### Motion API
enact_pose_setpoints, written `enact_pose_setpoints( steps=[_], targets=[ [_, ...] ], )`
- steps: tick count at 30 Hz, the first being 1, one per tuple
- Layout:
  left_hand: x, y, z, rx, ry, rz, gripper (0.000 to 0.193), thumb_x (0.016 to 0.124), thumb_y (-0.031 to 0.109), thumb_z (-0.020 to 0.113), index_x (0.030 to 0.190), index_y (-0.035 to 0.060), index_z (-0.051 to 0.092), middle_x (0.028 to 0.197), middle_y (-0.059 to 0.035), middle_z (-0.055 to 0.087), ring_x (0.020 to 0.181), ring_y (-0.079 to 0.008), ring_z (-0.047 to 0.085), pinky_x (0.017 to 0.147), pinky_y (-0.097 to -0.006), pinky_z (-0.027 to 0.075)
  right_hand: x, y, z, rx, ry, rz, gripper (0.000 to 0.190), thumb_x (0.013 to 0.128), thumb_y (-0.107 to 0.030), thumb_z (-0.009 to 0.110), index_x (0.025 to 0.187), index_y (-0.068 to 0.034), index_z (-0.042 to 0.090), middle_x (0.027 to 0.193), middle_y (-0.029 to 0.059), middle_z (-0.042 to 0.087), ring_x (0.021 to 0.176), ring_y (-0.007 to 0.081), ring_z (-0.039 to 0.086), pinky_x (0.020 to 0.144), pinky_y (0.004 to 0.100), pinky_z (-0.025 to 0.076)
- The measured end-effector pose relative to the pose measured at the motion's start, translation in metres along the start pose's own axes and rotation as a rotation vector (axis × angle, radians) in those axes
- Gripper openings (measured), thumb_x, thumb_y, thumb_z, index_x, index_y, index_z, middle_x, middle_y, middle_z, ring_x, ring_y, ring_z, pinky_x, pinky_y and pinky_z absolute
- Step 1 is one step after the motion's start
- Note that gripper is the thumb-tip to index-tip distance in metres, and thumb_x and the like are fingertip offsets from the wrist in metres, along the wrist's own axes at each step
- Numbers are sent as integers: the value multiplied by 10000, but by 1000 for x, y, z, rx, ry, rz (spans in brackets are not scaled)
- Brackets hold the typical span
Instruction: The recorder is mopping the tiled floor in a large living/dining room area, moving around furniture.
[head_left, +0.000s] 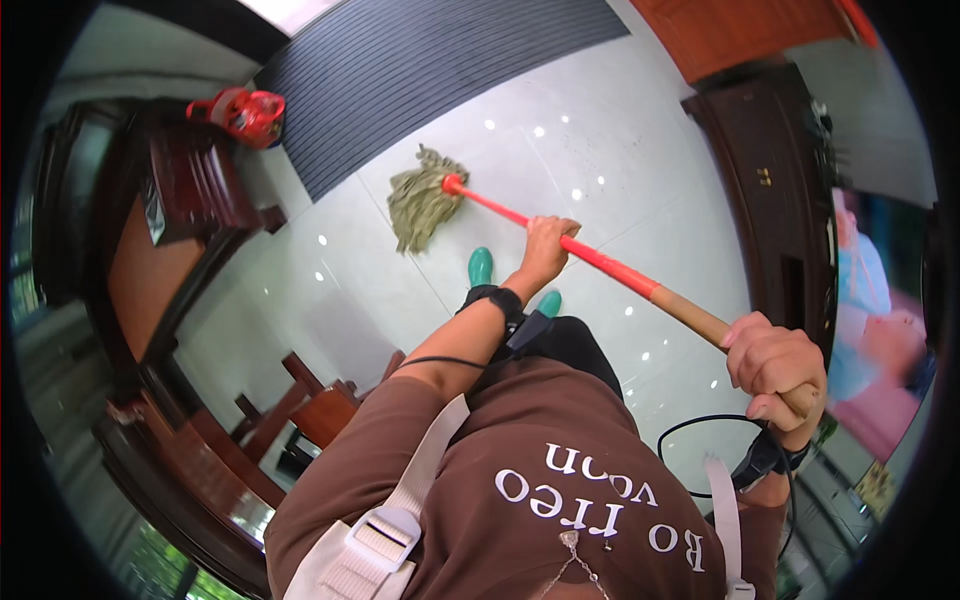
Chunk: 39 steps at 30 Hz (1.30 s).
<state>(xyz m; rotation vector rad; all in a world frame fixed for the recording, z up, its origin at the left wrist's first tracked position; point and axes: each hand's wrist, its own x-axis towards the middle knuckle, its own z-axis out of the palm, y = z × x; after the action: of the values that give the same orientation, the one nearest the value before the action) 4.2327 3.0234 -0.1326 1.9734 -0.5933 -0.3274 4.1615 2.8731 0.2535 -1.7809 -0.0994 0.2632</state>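
Note:
A mop's wooden handle (694, 315), red along its lower length, slants across the view from the right down to the floor at the upper left. My left hand (550, 244) is wrapped around the red part, roughly midway along it. Near the wooden top end, my right hand (776, 371) grips the handle, the tip showing past my fingers. The grey-green string mop head (424, 202) lies spread on the pale tiled floor (660, 172), beyond my green shoes (480, 266). Both wrists wear black bands with cables.
A dark ribbed mat (420, 67) borders the tiles ahead. Dark wooden furniture (199, 180) with a red container (255, 118) beside it stands at the left. A dark wooden cabinet (765, 180) and a lit screen (870, 322) are on the right. A wooden stool (326, 416) is at the lower left.

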Motion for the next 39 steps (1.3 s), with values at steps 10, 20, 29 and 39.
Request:
enact_pose_setpoints(
  steps=[10, 20, 29, 39],
  targets=[
    [53, 66, 67, -1, -110, 272, 100, 809, 121, 631, 879, 54, 658, 745, -115, 617, 800, -300, 570, 780, -409, 413, -105, 34, -28, -99, 126, -216, 405, 725, -340, 778, 589, -92, 489, 582, 1, 515, 545, 186, 525, 770, 405, 462],
    [-11, 129, 81, 373, -67, 244, 183, 810, 100, 629, 988, 59, 646, 727, -103, 596, 772, -287, 578, 760, -403, 420, -225, 93, -93, 432, 561, -367, 361, 813, -264, 732, 611, -88, 490, 626, 17, 562, 586, 175, 564, 667, 318, 446],
    [-37, 42, 183, 259, -404, 107, 98, 772, 82, 635, 855, 82, 687, 747, -138, 605, 766, -351, 568, 709, -439, 437, -233, 161, -130, 242, 173, -105, 340, 771, -145, 737, 659, -8, 447, 642, 83, 461, 659, 281, 478, 724, 379, 432],
    [-5, 148, 274, 128, -429, 239, 105, 785, 98, 637, 879, 71, 676, 800, -135, 618, 818, -335, 562, 757, -428, 438, -287, 108, -188, 14, 96, -180, 437, 732, -313, 765, 578, -50, 451, 575, 41, 492, 583, 247, 520, 725, 431, 468]
  ],
)
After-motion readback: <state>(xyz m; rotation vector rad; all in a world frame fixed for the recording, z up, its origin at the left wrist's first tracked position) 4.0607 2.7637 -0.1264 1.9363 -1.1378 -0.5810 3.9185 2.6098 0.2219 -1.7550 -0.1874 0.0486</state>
